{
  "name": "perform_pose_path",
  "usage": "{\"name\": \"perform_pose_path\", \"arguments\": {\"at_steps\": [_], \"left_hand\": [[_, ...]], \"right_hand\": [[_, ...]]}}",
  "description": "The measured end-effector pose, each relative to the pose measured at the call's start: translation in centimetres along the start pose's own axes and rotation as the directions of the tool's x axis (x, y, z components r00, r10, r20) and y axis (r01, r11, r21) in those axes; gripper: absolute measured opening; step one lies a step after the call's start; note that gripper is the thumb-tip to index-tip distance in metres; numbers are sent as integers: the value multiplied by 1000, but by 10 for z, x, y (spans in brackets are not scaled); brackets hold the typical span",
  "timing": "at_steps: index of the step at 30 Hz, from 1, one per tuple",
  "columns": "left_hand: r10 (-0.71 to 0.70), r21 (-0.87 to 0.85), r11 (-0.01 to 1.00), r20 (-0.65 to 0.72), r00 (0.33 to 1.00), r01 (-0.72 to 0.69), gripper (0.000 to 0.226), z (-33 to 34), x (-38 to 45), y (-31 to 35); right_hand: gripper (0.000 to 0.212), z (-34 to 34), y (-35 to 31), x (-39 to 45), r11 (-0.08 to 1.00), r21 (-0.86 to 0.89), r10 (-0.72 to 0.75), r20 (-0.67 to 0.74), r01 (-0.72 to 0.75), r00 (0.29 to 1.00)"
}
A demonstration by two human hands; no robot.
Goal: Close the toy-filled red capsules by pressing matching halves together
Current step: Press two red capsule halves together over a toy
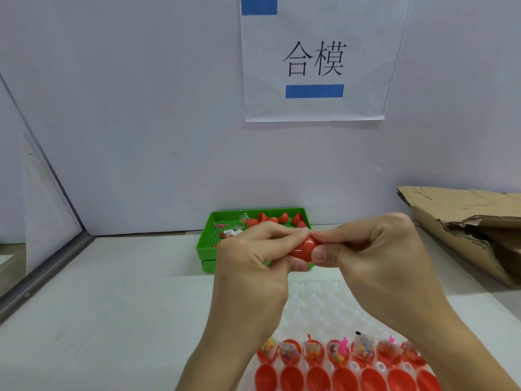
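Both of my hands meet in mid-air in front of the green tray, holding one red capsule [302, 249] between them. My left hand [253, 258] grips its left side with fingers and thumb curled round it. My right hand [372, 249] pinches its right end between thumb and fingertips. Most of the capsule is hidden by my fingers. Below, on a white bumpy mat [318, 306], stands a row of several red capsule halves filled with small toys [338, 352]. In front of that row lie several empty red halves [344, 379].
A green tray [207, 244] at the back holds loose red halves [272, 218] and small toys. A torn cardboard box [473, 230] lies at the right. A white wall with a paper sign [313, 63] stands behind, and a metal-edged panel [42, 277] runs along the left.
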State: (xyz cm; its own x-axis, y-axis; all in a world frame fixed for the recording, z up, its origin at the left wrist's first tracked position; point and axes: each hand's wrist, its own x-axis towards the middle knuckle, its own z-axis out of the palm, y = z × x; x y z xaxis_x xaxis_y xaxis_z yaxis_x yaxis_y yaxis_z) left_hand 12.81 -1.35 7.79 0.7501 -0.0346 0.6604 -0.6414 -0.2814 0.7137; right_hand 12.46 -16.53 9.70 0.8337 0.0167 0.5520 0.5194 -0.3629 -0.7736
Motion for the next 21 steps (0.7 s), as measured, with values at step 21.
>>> {"name": "perform_pose_path", "arguments": {"at_steps": [21], "left_hand": [[-89,-157,982,101,991,104,41,-10,3,8]], "right_hand": [[32,-6,5,3,875,410,181,218,-258,959]]}}
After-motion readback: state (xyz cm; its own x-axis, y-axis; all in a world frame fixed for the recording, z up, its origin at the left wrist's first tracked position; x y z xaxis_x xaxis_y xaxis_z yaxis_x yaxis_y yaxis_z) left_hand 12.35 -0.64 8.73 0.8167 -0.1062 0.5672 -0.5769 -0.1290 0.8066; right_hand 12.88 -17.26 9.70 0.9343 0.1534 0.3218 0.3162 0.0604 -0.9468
